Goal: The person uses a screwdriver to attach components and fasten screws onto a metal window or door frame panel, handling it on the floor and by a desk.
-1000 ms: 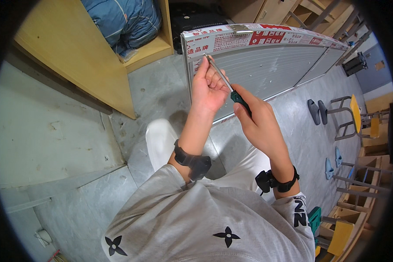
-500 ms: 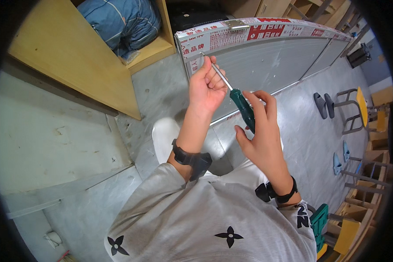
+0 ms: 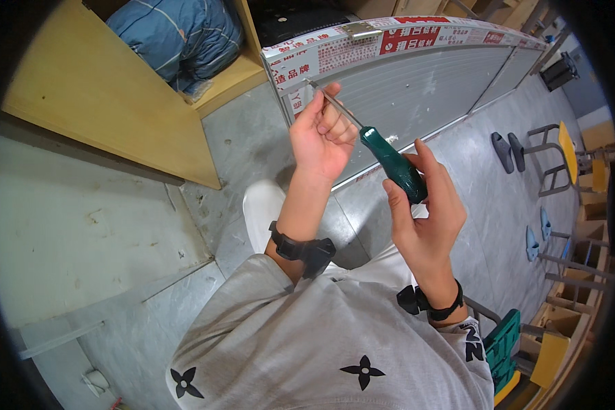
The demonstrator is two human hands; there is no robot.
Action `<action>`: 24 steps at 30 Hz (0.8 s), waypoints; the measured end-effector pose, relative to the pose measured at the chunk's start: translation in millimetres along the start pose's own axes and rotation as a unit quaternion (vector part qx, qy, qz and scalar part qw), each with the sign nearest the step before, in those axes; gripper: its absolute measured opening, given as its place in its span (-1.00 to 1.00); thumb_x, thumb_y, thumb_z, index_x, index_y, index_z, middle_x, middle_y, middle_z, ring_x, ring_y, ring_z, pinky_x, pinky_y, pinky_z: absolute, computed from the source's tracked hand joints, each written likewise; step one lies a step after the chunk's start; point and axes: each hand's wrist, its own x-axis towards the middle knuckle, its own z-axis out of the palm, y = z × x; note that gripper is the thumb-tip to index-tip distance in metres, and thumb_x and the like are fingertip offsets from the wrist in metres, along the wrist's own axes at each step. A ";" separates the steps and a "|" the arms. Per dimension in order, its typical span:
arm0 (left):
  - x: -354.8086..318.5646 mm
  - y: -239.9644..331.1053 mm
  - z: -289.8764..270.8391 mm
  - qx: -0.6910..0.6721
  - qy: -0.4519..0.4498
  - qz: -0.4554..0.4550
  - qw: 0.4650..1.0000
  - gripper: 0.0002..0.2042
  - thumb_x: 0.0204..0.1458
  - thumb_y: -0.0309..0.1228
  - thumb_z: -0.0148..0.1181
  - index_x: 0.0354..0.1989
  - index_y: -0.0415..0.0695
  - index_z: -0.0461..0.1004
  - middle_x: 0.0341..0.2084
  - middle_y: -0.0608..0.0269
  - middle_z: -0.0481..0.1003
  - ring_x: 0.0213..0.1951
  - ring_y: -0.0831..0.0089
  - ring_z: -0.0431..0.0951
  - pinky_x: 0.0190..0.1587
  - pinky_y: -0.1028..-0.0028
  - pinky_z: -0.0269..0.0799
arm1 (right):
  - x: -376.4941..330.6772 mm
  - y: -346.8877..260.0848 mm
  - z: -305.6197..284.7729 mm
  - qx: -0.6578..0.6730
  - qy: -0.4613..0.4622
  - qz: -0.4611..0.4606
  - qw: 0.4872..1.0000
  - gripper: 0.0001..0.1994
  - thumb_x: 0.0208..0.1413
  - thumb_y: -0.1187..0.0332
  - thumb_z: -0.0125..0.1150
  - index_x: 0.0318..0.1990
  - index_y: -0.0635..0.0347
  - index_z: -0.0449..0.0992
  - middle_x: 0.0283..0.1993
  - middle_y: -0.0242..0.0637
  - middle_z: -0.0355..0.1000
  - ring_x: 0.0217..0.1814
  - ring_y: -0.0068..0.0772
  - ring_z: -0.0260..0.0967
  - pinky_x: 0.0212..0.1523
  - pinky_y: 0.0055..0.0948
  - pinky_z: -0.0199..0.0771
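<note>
Since half a second ago the right hand (image 3: 424,205) has slid lower along the screwdriver (image 3: 383,154) and now wraps the butt of the handle, while the left hand (image 3: 321,133) has kept its pinch near the tip. The screwdriver has a dark green, glossy handle that thickens toward the end and a thin bare metal shaft; it is held in the air in front of the person's chest, slanting from the upper left down to the lower right. The left hand's fingers are closed around the upper part of the shaft, the tip hidden between them. The right hand's fingers curl round the handle with the thumb laid along it.

Just behind the tip stands a long grey panel (image 3: 424,82) on edge, its top rim covered in red and white printed film. To the left is a pale wooden cabinet (image 3: 96,96) with a blue striped bundle of cloth (image 3: 174,37) inside. A white shoe (image 3: 263,212) shows on the grey floor (image 3: 239,143) under the left forearm. To the right lie dark slippers (image 3: 509,150) beside a yellow-seated stool (image 3: 560,154)
</note>
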 end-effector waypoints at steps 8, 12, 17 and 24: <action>-1.9 -0.7 1.2 0.032 0.018 0.022 0.999 -0.78 0.19 -0.31 -0.17 -0.27 -0.18 0.37 -0.82 0.51 -0.02 -0.72 0.66 -0.05 -0.68 0.61 -0.15 | 2.1 2.0 -0.7 0.070 -0.030 0.047 0.996 -0.60 -0.17 0.57 0.24 -0.09 0.39 0.36 -0.34 -0.07 0.38 -0.42 -0.19 0.40 -0.48 -0.42 0.39; 1.1 -0.7 10.9 0.085 0.073 -0.005 0.994 -0.78 0.18 -0.29 -0.15 -0.29 -0.17 0.37 -0.82 0.51 -0.02 -0.72 0.66 -0.04 -0.64 0.61 -0.10 | 7.3 12.0 -5.8 0.120 -0.069 0.055 0.989 -0.66 -0.18 0.56 0.23 -0.16 0.32 0.37 -0.28 -0.11 0.35 -0.38 -0.12 0.37 -0.41 -0.36 0.38; -8.2 13.5 43.5 0.266 0.286 -0.033 0.920 -0.78 0.16 -0.27 -0.08 -0.32 -0.18 0.37 -0.81 0.52 -0.02 -0.74 0.67 -0.01 -0.67 0.64 -0.12 | 24.0 6.8 -14.7 0.172 -0.109 0.137 0.969 -0.60 -0.24 0.59 0.23 -0.13 0.28 0.34 -0.22 -0.07 0.31 -0.25 0.02 0.34 -0.32 -0.28 0.39; 4.7 45.9 66.3 0.400 0.407 -0.220 0.792 -0.77 0.21 -0.29 -0.16 -0.33 -0.14 0.39 -0.80 0.52 0.01 -0.79 0.67 -0.08 -0.73 0.61 -0.18 | 21.4 -11.6 -6.0 0.154 -0.144 0.301 0.930 -0.61 -0.18 0.56 0.19 -0.11 0.26 0.30 -0.22 -0.01 0.32 -0.24 0.10 0.32 -0.27 -0.16 0.36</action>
